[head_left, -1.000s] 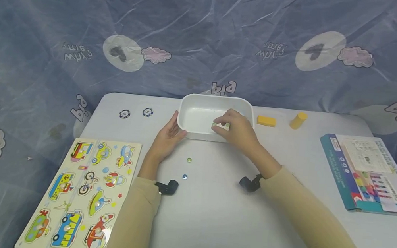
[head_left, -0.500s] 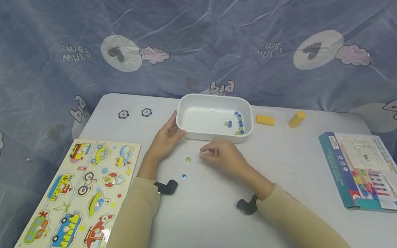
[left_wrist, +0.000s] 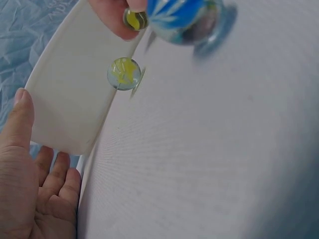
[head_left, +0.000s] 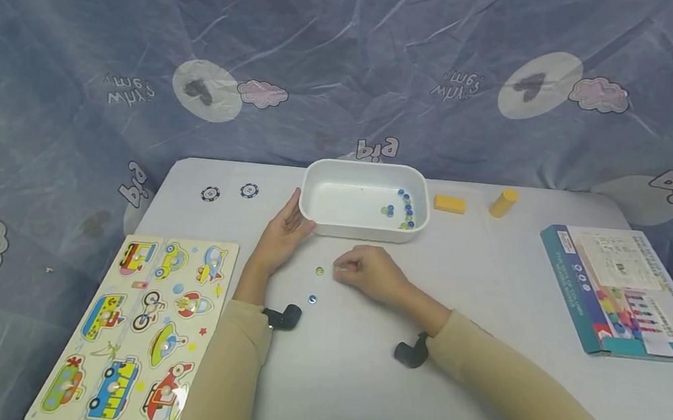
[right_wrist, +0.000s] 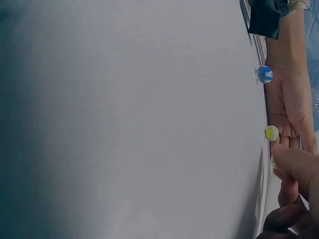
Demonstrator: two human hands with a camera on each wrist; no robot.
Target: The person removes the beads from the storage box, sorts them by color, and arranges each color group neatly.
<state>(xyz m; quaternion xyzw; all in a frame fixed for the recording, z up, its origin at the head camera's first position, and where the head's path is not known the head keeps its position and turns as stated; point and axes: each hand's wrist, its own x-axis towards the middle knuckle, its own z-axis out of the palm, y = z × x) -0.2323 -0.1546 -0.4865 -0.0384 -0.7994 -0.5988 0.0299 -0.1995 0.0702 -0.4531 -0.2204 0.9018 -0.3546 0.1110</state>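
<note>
My right hand (head_left: 373,274) pinches a yellow-green glass marble (left_wrist: 135,19) between thumb and fingertips, low over the table in front of a white plastic tub (head_left: 365,232). Just left of those fingertips a second yellow-green marble (head_left: 320,270) lies on the table. Nearer the front is a blue marble (head_left: 312,299), large at the top of the left wrist view. My left hand (head_left: 281,238) holds the tub's left front corner, thumb at the front and fingers along the side. Inside the tub, several blue and yellow-green marbles (head_left: 407,210) lie towards the right end.
A wooden vehicle puzzle board (head_left: 136,333) lies at the left. Two poker chips (head_left: 210,194) are behind it. Right of the tub are a yellow block (head_left: 449,204) and an upright yellow cylinder (head_left: 503,204). A flat game box (head_left: 627,292) lies far right. Patterned cloth (head_left: 326,67) hangs behind the table.
My right hand has come out of the tub towards me with the pinched marble, then lowered slightly left, close to the yellow-green marble on the table. My left hand stays at the tub's corner.
</note>
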